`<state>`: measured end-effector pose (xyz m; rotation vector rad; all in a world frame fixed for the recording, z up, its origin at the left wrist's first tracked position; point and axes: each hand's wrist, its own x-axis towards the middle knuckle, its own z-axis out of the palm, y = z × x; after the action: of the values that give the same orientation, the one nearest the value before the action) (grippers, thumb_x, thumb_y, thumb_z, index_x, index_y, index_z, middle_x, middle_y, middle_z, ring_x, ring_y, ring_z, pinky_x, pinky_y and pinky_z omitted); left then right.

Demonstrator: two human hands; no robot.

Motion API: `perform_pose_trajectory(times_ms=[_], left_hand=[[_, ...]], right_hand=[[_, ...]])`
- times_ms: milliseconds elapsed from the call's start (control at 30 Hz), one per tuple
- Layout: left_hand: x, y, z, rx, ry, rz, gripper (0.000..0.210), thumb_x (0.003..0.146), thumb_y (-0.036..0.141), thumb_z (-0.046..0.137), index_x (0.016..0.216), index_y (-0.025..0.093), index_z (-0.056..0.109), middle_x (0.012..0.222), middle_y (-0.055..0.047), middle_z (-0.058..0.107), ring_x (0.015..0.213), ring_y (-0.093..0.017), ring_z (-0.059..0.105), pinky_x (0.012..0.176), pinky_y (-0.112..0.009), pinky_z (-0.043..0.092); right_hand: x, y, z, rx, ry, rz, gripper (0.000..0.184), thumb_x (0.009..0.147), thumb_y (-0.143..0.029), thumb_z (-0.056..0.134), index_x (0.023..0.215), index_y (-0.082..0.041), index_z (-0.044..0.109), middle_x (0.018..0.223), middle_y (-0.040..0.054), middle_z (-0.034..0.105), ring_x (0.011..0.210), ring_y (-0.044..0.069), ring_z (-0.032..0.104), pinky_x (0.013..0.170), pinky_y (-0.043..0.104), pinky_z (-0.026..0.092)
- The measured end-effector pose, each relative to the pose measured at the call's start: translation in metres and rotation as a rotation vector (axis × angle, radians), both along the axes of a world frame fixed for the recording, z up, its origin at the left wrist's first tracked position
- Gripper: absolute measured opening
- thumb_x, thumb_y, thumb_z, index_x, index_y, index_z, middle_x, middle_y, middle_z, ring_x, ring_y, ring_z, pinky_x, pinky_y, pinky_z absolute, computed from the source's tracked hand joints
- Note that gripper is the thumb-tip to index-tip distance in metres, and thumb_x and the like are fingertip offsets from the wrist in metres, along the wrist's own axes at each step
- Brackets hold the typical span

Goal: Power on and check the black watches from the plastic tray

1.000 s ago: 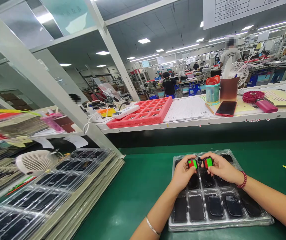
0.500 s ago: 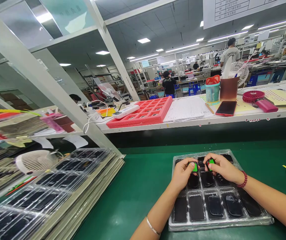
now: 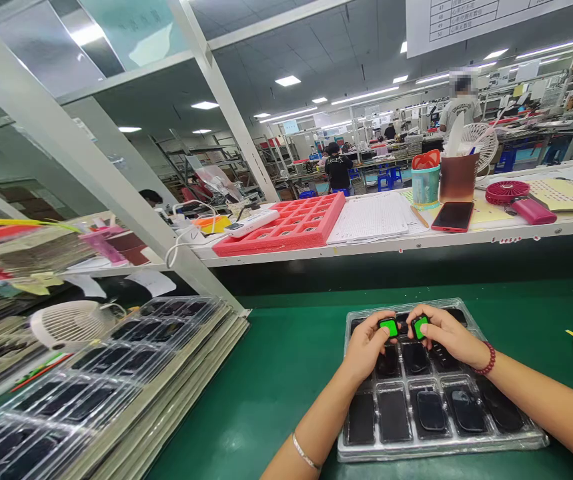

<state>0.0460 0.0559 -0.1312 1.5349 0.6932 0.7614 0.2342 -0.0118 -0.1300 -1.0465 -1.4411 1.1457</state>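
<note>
left hand (image 3: 366, 347) gripping green-lit device (image 3: 389, 327), right hand (image 3: 441, 333) likewise

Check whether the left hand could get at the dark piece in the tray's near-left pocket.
Probably yes: the left hand holds a green-lit device, but the near-left piece lies uncovered just below its wrist.

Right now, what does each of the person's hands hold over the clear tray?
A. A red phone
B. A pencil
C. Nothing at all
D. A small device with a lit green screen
D: the left hand and the right hand each pinch a small device, green screens lit, above the clear tray.
</note>
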Motion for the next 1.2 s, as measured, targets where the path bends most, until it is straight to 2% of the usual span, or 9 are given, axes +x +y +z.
perform_pose_trajectory(times_ms=[267,400,567,767,900,1000,1200], left_hand=[[0.0014,-0.0005,-0.0043,-0.053,-0.012,-0.045,0.047,0.075,0.015,0.053,0.121,0.017,0.050,0.104,-0.010,0.064,0.081,-0.019,0.064,0.054,-0.020,0.043],[0.0026,-0.0016,-0.0044,-0.075,-0.068,-0.059,0.046,0.071,0.011,0.055,0.117,0.017,0.053,0.112,-0.010,0.061,0.093,-0.021,0.062,0.071,-0.028,0.050],[0.0035,-0.0023,-0.0031,-0.068,-0.087,-0.043,0.049,0.067,0.006,0.057,0.115,0.016,0.052,0.106,-0.010,0.063,0.102,-0.023,0.058,0.083,-0.035,0.049],[0.0021,-0.0018,-0.0014,-0.035,-0.048,-0.013,0.035,0.073,0.017,0.057,0.108,0.015,0.054,0.097,-0.010,0.065,0.093,-0.022,0.060,0.079,-0.034,0.050],[0.0023,-0.0005,-0.0033,-0.030,-0.045,0.005,0.027,0.074,0.019,0.056,0.101,0.014,0.055,0.090,-0.009,0.064,0.085,-0.020,0.060,0.072,-0.032,0.051],[0.0024,0.0011,-0.0058,-0.008,-0.048,0.037,0.032,0.071,0.014,0.056,0.103,0.015,0.053,0.091,-0.008,0.064,0.088,-0.020,0.060,0.076,-0.031,0.050],[0.0016,0.0037,-0.0106,0.053,-0.002,0.048,0.038,0.068,0.011,0.057,0.106,0.017,0.052,0.093,-0.007,0.064,0.087,-0.019,0.060,0.076,-0.029,0.048]], right_hand=[[-0.0033,0.0021,0.0029,-0.027,0.018,-0.063,0.028,0.074,-0.014,0.049,0.101,-0.021,0.052,0.088,0.0010,0.057,0.064,0.012,0.055,0.054,0.025,0.047],[-0.0038,0.0028,0.0006,-0.026,0.020,-0.063,0.035,0.071,-0.010,0.048,0.104,-0.021,0.051,0.089,0.0012,0.056,0.065,0.012,0.056,0.055,0.024,0.048],[-0.0038,0.0038,-0.0023,-0.025,0.033,-0.047,0.041,0.068,-0.007,0.047,0.106,-0.022,0.051,0.094,0.0026,0.059,0.070,0.014,0.058,0.057,0.025,0.049],[-0.0030,0.0042,-0.0030,-0.042,-0.018,-0.069,0.031,0.076,-0.015,0.049,0.107,-0.019,0.054,0.096,0.0057,0.063,0.067,0.014,0.060,0.057,0.027,0.050],[-0.0042,0.0027,-0.0031,-0.001,-0.016,-0.029,0.042,0.072,-0.008,0.049,0.111,-0.022,0.053,0.101,0.0043,0.062,0.078,0.015,0.062,0.065,0.028,0.051],[-0.0047,0.0017,-0.0030,0.034,-0.011,0.009,0.046,0.070,-0.005,0.049,0.112,-0.023,0.054,0.106,0.0038,0.061,0.085,0.016,0.061,0.069,0.027,0.051],[-0.0032,0.0035,-0.0067,-0.016,-0.062,-0.029,0.037,0.076,-0.011,0.047,0.112,-0.020,0.054,0.098,0.0052,0.064,0.072,0.015,0.063,0.061,0.028,0.052]])
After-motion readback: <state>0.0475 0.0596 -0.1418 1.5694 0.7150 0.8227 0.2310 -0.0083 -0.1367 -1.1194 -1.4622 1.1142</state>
